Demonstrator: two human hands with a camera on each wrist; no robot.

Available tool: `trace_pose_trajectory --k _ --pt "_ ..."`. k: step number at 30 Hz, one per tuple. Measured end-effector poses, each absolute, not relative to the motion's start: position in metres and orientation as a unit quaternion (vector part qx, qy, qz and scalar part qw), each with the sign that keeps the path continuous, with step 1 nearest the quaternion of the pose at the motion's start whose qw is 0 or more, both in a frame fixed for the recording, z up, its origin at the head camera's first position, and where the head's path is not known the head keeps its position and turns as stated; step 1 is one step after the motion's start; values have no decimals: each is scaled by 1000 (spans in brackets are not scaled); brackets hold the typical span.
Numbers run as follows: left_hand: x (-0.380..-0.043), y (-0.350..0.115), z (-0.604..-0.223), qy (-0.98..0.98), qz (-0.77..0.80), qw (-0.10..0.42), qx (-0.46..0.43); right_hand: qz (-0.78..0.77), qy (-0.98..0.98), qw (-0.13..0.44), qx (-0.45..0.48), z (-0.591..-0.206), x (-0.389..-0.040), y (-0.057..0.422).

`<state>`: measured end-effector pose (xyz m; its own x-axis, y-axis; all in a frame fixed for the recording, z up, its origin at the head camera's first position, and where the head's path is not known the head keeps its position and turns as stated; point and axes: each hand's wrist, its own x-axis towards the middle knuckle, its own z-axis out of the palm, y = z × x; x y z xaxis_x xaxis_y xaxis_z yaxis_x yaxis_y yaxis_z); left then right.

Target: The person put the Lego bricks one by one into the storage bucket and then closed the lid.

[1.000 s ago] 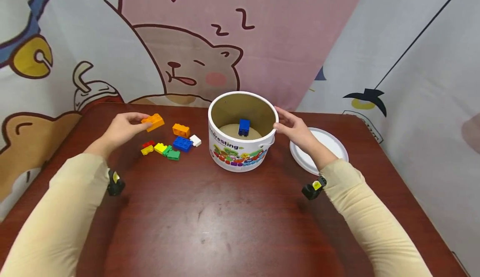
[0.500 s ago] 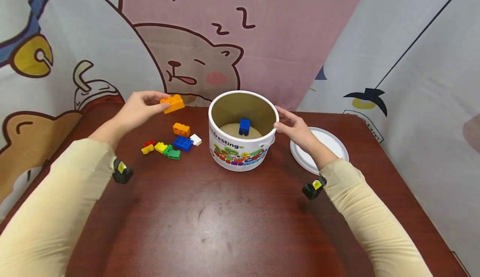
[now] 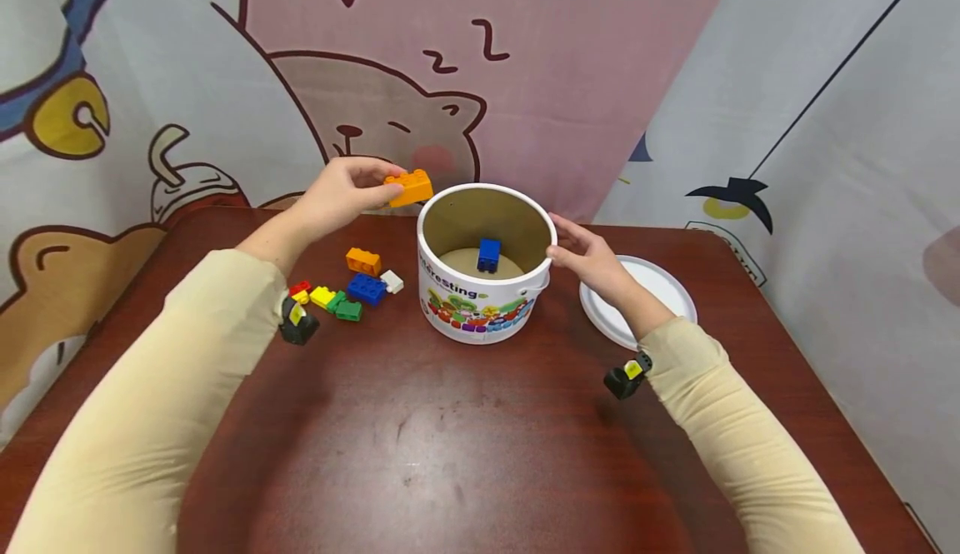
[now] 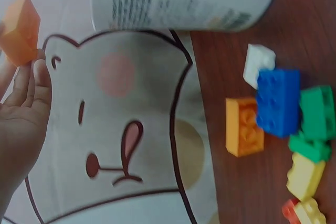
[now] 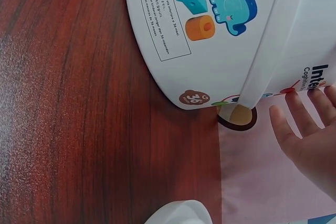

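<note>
My left hand (image 3: 335,196) pinches an orange building block (image 3: 409,188) between thumb and fingers, in the air just left of the white bucket's rim. The left wrist view shows this block (image 4: 21,31) at the fingertips. The white bucket (image 3: 480,294), with a printed colourful side, stands upright; one blue block (image 3: 488,255) lies inside on its bottom. My right hand (image 3: 592,261) rests on the bucket's right side near the rim. Its fingers look spread and fairly straight against the outer wall in the right wrist view; the thumb is hidden there.
Left of the bucket lie an orange block (image 3: 363,261), a blue block (image 3: 367,289), a white block (image 3: 392,281), and small green (image 3: 348,311), yellow (image 3: 322,296) and red (image 3: 299,286) pieces. A white lid (image 3: 667,291) lies right of the bucket on the brown table (image 3: 450,446).
The left hand has lifted the orange block and carried it to the right, from above the loose blocks to the bucket's left rim. The right hand and bucket stay in place.
</note>
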<state>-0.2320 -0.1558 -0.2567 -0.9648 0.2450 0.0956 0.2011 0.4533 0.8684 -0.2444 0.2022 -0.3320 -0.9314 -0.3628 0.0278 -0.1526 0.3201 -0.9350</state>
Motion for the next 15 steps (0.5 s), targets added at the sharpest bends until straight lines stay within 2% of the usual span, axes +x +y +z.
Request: trace_pose_trajectory --k 15 --pt "-241 -94 -250 852 482 42 199 -567 803 98 -158 -332 -245 203"
